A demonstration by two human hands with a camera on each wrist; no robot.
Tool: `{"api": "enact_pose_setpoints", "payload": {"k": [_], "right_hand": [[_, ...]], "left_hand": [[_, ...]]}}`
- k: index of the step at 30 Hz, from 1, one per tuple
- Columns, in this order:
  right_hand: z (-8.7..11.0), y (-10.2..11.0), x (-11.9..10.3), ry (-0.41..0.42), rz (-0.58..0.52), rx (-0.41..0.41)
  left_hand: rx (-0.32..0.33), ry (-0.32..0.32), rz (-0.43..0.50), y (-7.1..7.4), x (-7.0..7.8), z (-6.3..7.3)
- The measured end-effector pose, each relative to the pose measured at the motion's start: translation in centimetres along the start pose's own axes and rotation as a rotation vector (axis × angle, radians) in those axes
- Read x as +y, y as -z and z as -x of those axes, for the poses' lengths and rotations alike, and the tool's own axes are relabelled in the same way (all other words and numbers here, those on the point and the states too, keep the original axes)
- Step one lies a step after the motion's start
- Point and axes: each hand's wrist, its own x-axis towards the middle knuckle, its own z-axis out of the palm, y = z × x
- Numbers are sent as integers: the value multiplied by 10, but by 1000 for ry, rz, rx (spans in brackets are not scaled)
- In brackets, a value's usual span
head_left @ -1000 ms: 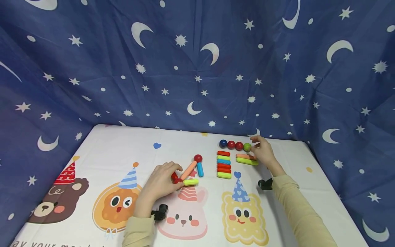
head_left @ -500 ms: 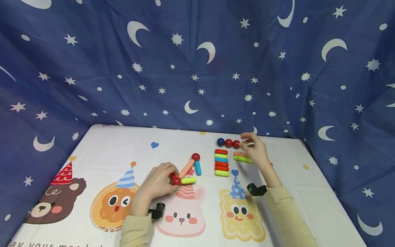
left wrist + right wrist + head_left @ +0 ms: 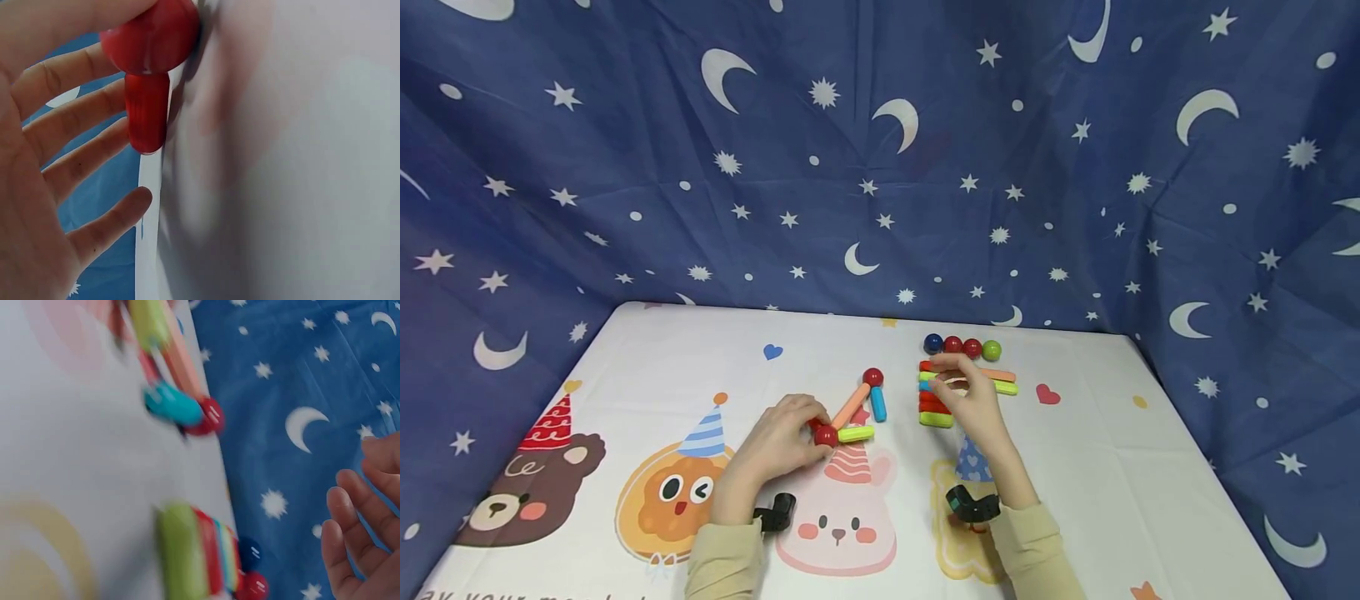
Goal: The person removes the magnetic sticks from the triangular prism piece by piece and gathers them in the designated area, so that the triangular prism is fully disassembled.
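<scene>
My left hand (image 3: 781, 437) pinches a red ball (image 3: 826, 437) of a small build of magnetic rods and balls, its thumb on the ball in the left wrist view. A short red rod (image 3: 147, 112) joins that ball there. From the ball a yellow-green rod (image 3: 856, 433) points right, and a longer orange rod (image 3: 851, 406) leads to a second red ball (image 3: 872, 378) with a blue rod (image 3: 878, 403) attached. My right hand (image 3: 973, 404) holds nothing; its fingers are relaxed above a stack of short coloured rods (image 3: 936, 420), partly covering it in the head view.
Behind the stack lies a row of a dark blue ball (image 3: 933, 343), two red balls and a green ball (image 3: 992, 350). Two longer rods (image 3: 1006, 387) lie right of the stack. A starry blue curtain (image 3: 820, 167) stands behind the printed white table (image 3: 1097, 467).
My right hand has moved left from the green ball at the row's end, over the longer rods, to above the short rods. My left hand stays at the red ball.
</scene>
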Motion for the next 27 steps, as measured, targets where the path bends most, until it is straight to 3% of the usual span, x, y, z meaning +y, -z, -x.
{"api": "enact_pose_setpoints", "payload": {"k": [12, 18, 22, 27], "right_hand": [[25, -73, 6, -48, 17, -166], [31, -89, 7, -37, 106, -207], [35, -97, 9, -61, 142, -207], [34, -104, 10, -34, 160, -197]], "left_hand": [[59, -18, -21, -5, -1, -2], [62, -21, -22, -8, 1, -4], [49, -14, -26, -10, 1, -4], [72, -14, -36, -8, -1, -3]]}}
